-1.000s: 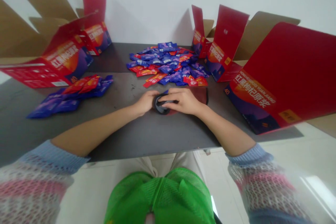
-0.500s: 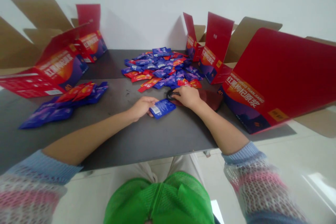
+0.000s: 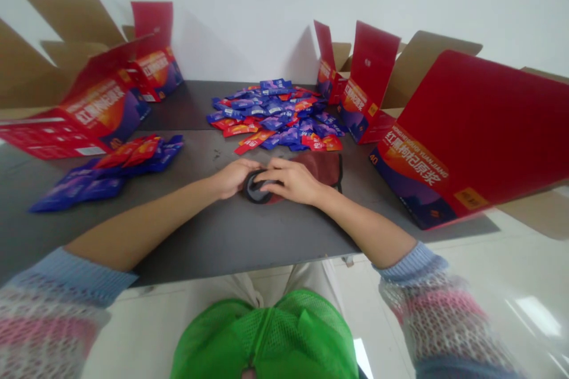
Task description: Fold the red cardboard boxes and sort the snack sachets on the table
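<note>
My left hand (image 3: 232, 177) and my right hand (image 3: 291, 180) meet at the middle of the dark grey table (image 3: 249, 231). Both are closed on the dark round mouth (image 3: 256, 188) of a dark red cloth pouch (image 3: 323, 167) that lies flat on the table and stretches to the right. Just behind them lies a heap of blue and red sachets (image 3: 275, 113). The blue sachet seen a moment ago is hidden.
A second, smaller pile of sachets (image 3: 109, 169) lies at the left. Open red boxes stand around: one at the left (image 3: 95, 109), one behind it (image 3: 155, 68), two at the back right (image 3: 362, 95), a large one at the right (image 3: 466, 136). Brown cartons stand behind them.
Half a second ago my left hand held a blue sachet and my right hand was further right on the pouch. Now both hands are together at the pouch's mouth and the sachet is out of sight.
</note>
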Demonstrator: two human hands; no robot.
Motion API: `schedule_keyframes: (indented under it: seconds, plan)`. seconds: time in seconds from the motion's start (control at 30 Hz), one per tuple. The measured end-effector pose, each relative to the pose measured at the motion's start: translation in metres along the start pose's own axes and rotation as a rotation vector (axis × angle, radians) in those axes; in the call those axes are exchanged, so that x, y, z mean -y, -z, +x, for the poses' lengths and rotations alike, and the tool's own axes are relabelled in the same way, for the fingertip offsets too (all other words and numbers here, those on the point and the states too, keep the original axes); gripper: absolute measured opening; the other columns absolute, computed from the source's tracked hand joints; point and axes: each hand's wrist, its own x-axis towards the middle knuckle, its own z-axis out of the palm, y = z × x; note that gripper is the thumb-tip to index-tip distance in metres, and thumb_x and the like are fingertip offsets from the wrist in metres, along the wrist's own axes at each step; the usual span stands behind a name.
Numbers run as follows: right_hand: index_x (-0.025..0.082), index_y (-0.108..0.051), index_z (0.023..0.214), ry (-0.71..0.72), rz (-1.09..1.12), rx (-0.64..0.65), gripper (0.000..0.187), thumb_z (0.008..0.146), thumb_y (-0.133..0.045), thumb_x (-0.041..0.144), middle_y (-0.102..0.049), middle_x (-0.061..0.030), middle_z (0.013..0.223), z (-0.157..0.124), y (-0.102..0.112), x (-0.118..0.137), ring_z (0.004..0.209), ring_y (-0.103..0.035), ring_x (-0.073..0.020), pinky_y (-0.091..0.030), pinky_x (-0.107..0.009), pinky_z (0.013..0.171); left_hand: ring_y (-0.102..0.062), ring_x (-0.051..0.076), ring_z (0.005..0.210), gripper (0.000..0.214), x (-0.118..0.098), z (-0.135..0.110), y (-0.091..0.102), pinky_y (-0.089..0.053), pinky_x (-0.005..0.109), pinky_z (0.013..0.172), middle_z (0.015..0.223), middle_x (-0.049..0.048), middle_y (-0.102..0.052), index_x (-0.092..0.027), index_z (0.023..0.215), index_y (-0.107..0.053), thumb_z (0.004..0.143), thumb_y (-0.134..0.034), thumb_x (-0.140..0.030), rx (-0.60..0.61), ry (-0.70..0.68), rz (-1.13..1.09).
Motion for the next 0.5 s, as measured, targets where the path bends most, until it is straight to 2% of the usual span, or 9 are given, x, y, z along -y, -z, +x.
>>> schedule_keyframes:
  seconds: [0.07,0.17,0.27,0.37,0.5]
  plan:
    - [0.027,-0.071,0.117,-0.011,-0.053,0.023,0.032,0.094,-0.058,0.044,-0.054,-0.0092,0.121,0.0,-0.003,-0.001,0.105,-0.058,-0.0185,-0.049,-0.029,0.083,-0.063,0.014,0.054,0.014,-0.002,0.0,0.002,-0.052,0.022,0.054,0.064,0.006,-0.07,-0.012,0.074,-0.073,0.067,-0.061,-0.008,0.051,0.034,0.012]
    - [0.025,-0.07,0.116,-0.094,-0.137,0.01,0.033,0.091,-0.063,0.044,-0.044,-0.0126,0.134,-0.001,0.003,-0.007,0.108,-0.058,-0.0206,-0.049,-0.03,0.079,-0.068,0.017,0.063,0.02,-0.002,0.0,0.005,-0.057,0.027,0.062,0.072,0.0088,-0.073,-0.011,0.084,-0.074,0.068,-0.064,-0.006,0.119,0.047,0.007]
    - [0.026,-0.067,0.118,-0.235,-0.188,0.047,0.03,0.092,-0.062,0.04,-0.057,-0.0094,0.125,-0.002,0.012,-0.018,0.105,-0.061,-0.0205,-0.049,-0.03,0.08,-0.071,0.02,0.072,0.019,0.0,0.0,0.007,-0.06,0.03,0.065,0.084,0.0117,-0.075,-0.01,0.09,-0.074,0.072,-0.069,-0.011,0.163,0.025,0.005]
    - [0.027,-0.067,0.119,-0.426,-0.294,0.06,0.029,0.094,-0.058,0.039,-0.069,-0.0062,0.117,-0.002,0.019,-0.03,0.106,-0.064,-0.0228,-0.048,-0.033,0.084,-0.071,0.019,0.072,0.016,0.002,0.0,0.009,-0.06,0.028,0.062,0.086,0.0123,-0.075,-0.01,0.09,-0.073,0.076,-0.069,-0.014,0.172,0.02,0.016]
    - [0.025,-0.07,0.116,-0.7,-0.494,0.028,0.03,0.092,-0.06,0.04,-0.074,-0.0104,0.112,-0.004,0.027,-0.037,0.105,-0.066,-0.0288,-0.048,-0.041,0.088,-0.071,0.021,0.065,0.018,0.002,0.002,0.008,-0.06,0.03,0.056,0.08,0.0131,-0.075,-0.009,0.094,-0.073,0.079,-0.064,-0.013,0.114,0.06,0.004]
